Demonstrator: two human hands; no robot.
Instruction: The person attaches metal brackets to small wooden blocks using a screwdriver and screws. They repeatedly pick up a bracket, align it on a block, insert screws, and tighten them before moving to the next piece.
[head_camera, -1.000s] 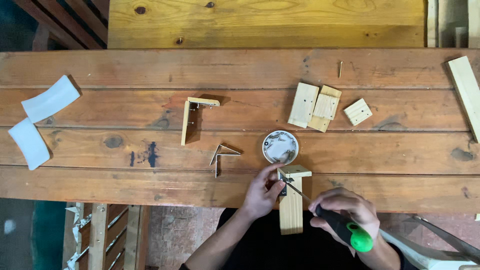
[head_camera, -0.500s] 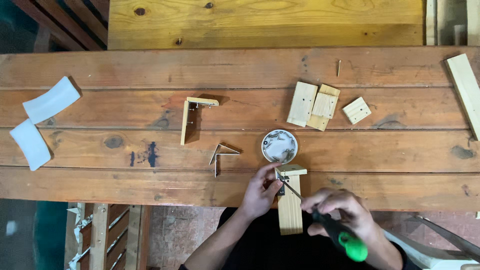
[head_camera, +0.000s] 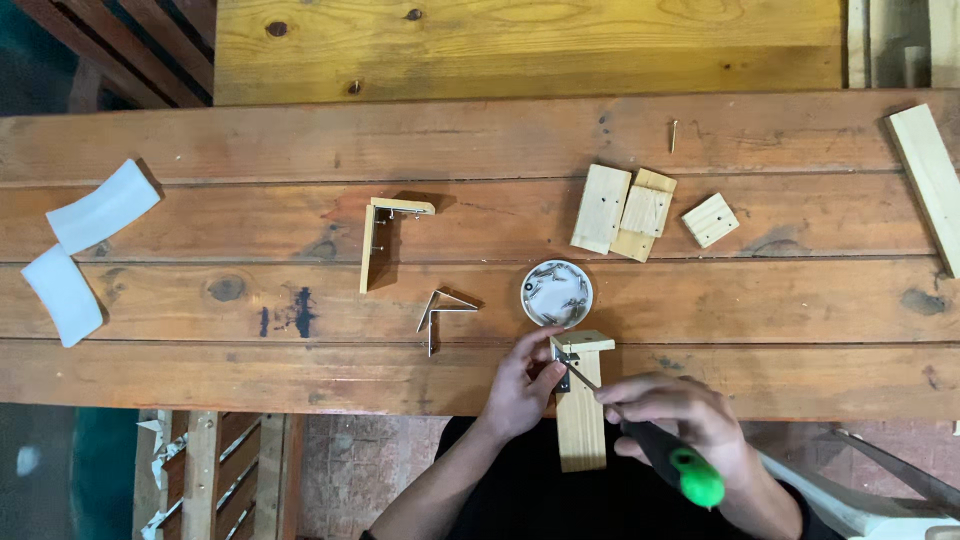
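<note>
A pale wooden L-shaped piece lies over the near edge of the workbench, with a small metal corner bracket on its inner corner. My left hand pinches the bracket and steadies the wood. My right hand grips a screwdriver with a black and green handle; its shaft tip rests at the bracket. A small round white dish of screws sits just beyond the piece.
A loose metal bracket and a second wooden L-piece lie to the left. Small wood blocks, a square block, a plank, a single screw and two white curved pieces sit farther out.
My right hand has shifted slightly with the screwdriver, its handle swinging lower and to the left. The left hand stays on the bracket.
</note>
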